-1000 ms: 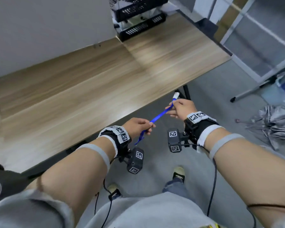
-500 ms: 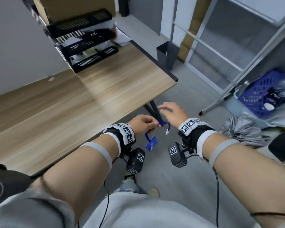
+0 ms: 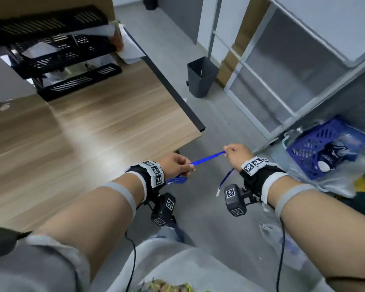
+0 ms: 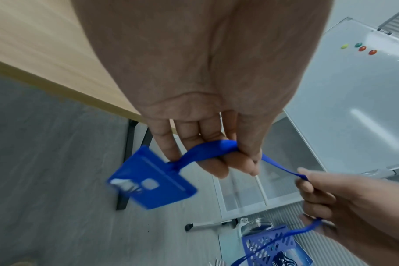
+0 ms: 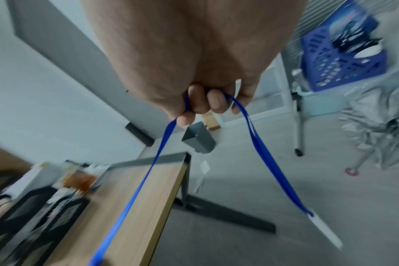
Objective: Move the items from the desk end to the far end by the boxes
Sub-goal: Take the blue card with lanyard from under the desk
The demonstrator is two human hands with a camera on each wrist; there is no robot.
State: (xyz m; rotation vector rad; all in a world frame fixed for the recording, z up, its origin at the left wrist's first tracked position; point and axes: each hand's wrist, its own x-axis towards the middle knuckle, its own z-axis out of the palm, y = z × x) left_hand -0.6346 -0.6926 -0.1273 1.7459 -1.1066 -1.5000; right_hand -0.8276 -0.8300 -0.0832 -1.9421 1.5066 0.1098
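A blue lanyard (image 3: 207, 159) runs taut between my two hands, in the air just off the corner of the wooden desk (image 3: 105, 131). My left hand (image 3: 177, 165) pinches the strap (image 4: 207, 149) near its blue card holder (image 4: 153, 180), which dangles below the fingers. My right hand (image 3: 236, 153) grips the strap (image 5: 162, 140) further along. The loose end (image 5: 271, 165) hangs from that fist and finishes in a white tag (image 5: 323, 230), also seen as a white tip (image 3: 218, 191) in the head view.
Black paper trays (image 3: 57, 53) and a cardboard box stand at the desk's far end. On the floor are a dark bin (image 3: 200, 76), a blue basket (image 3: 325, 146), a whiteboard frame (image 3: 282, 81) and crumpled grey fabric (image 5: 380, 126).
The view has moved along the desk toward the trays. My right hand, open half a second ago, now grips the strap, and the lanyard is pulled taut between both hands again.
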